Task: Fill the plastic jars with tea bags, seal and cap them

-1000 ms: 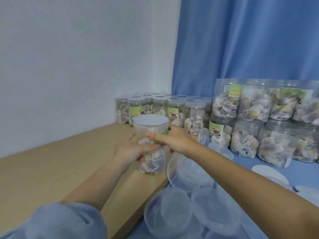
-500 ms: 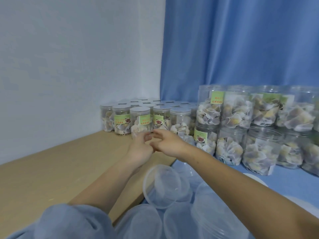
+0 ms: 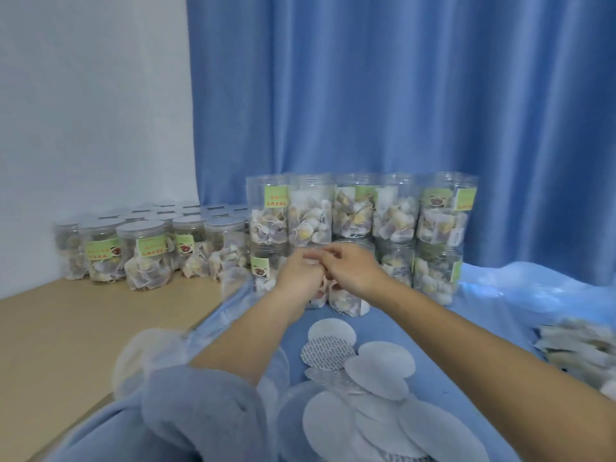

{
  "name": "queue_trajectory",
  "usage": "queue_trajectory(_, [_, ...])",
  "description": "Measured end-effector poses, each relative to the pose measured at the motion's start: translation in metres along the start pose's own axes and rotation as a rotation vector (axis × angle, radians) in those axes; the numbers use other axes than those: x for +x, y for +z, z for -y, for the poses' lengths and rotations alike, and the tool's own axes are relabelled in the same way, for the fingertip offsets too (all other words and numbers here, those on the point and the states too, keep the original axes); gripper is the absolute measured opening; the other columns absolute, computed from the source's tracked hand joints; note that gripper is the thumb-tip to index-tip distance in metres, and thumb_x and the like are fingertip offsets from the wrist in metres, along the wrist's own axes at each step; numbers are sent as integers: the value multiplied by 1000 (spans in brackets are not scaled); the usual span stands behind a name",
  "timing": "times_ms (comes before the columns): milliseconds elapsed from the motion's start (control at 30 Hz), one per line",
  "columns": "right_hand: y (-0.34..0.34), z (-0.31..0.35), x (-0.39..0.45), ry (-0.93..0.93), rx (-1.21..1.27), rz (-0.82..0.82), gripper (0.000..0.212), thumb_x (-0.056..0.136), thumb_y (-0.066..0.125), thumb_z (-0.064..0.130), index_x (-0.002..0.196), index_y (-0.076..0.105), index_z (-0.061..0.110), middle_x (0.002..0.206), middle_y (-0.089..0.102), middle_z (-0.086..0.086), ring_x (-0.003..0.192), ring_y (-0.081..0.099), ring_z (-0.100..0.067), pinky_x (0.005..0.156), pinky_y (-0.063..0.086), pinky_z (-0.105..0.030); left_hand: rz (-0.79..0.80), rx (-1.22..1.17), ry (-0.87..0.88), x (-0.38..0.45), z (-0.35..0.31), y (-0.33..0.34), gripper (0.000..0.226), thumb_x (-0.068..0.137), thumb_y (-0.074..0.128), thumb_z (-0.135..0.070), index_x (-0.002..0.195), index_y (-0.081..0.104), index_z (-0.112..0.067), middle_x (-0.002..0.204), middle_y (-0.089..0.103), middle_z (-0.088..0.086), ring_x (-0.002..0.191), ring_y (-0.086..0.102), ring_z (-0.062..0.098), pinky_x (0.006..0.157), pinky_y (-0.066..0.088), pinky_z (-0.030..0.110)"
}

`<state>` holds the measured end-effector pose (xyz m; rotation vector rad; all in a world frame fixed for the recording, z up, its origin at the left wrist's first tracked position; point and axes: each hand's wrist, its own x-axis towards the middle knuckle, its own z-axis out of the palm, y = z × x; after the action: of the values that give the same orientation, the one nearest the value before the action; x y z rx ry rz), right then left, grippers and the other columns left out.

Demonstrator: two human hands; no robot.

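Note:
My left hand (image 3: 298, 278) and my right hand (image 3: 355, 273) meet fingertip to fingertip, blurred, with no object showing in either. They hover just in front of an uncapped jar of tea bags (image 3: 346, 303) in the lower row of a two-high stack of filled jars (image 3: 355, 211). Capped, labelled jars (image 3: 143, 258) stand grouped on the wooden table (image 3: 83, 328) to the left. Round seal discs (image 3: 333, 353) lie on the blue cloth below my hands.
Clear plastic lids (image 3: 146, 355) lie blurred at the table's edge near my left sleeve (image 3: 200, 405). A heap of loose tea bags (image 3: 573, 351) sits at the right. A blue curtain (image 3: 400, 111) and a white wall close the back.
Both hands set the capped jar down among the capped jars and let go. They then moved right together, to the front of the stacked uncapped jars; the view swung right too.

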<state>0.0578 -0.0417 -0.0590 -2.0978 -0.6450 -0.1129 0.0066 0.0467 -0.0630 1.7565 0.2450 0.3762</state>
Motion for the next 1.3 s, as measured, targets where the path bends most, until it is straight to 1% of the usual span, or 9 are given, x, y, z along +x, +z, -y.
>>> queue_trajectory(200, [-24, -50, 13, 109, -50, -101, 42, 95, 44, 37, 134, 46, 22, 108, 64, -11, 85, 60, -22, 78, 55, -40, 25, 27, -64, 23, 3, 40, 2, 94, 52, -19, 92, 52, -18, 99, 57, 11, 81, 53, 24, 71, 49, 35])
queue_trajectory(333, [-15, -77, 36, 171, -187, -90, 58, 94, 45, 35, 147, 21, 32, 96, 61, -11, 60, 53, -13, 51, 43, -26, 37, 15, -105, 44, 14, 42, 17, 95, 50, -19, 109, 56, -12, 111, 58, 11, 91, 54, 25, 86, 51, 40])
queue_trajectory(433, [-4, -88, 51, 259, -210, -32, 76, 91, 51, 27, 148, 2, 39, 94, 61, -11, 67, 59, -20, 61, 54, -35, 57, -15, -150, 52, 17, 38, 7, 96, 49, -17, 101, 53, -15, 105, 55, 6, 96, 54, 26, 82, 50, 36])
queue_trajectory(633, [10, -96, 57, 225, -319, -176, 37, 92, 56, 19, 122, 35, 16, 107, 52, -21, 81, 53, -29, 65, 44, -34, 109, -40, -181, 53, 16, 29, 8, 95, 48, -11, 103, 50, -14, 88, 49, 1, 70, 48, 17, 56, 47, 24])
queue_trajectory(733, [10, -98, 40, 139, -304, -300, 24, 94, 54, 14, 113, 39, 12, 105, 51, -20, 75, 47, -26, 59, 35, -31, 95, -10, -171, 46, 12, 26, 8, 94, 48, -10, 90, 50, -16, 77, 45, 0, 68, 46, 18, 57, 44, 23])
queue_trajectory(833, [-4, -93, 18, 24, -241, -400, 22, 94, 53, 11, 113, 42, 13, 108, 47, -13, 79, 49, -25, 62, 32, -28, 89, -5, -146, 37, 2, 26, 25, 91, 48, -6, 109, 45, -23, 72, 42, -2, 67, 43, 20, 58, 39, 26])
queue_trajectory(933, [-26, -82, -5, -68, -256, -419, 24, 91, 57, 12, 112, 44, 16, 105, 48, -10, 76, 46, -21, 56, 27, -24, 131, -23, -129, 19, -11, 32, 29, 95, 48, -18, 121, 44, -31, 101, 55, -5, 86, 54, 21, 76, 46, 33])
queue_trajectory(1033, [-47, -68, -29, -132, -221, -411, 29, 88, 63, 19, 111, 44, 19, 103, 54, -8, 80, 50, -21, 65, 30, -27, 179, -49, -111, -1, -22, 46, 56, 97, 45, -34, 147, 21, -34, 150, 32, -2, 133, 35, 28, 99, 34, 40])
queue_trajectory(1300, [-87, -65, -101, -132, -240, -462, 34, 83, 69, 24, 108, 45, 25, 75, 54, 0, 63, 49, -19, 53, 28, -24, 219, -240, -72, -62, -24, 94, 52, 99, 38, -36, 148, 21, -33, 154, 26, -4, 136, 32, 23, 110, 31, 48])
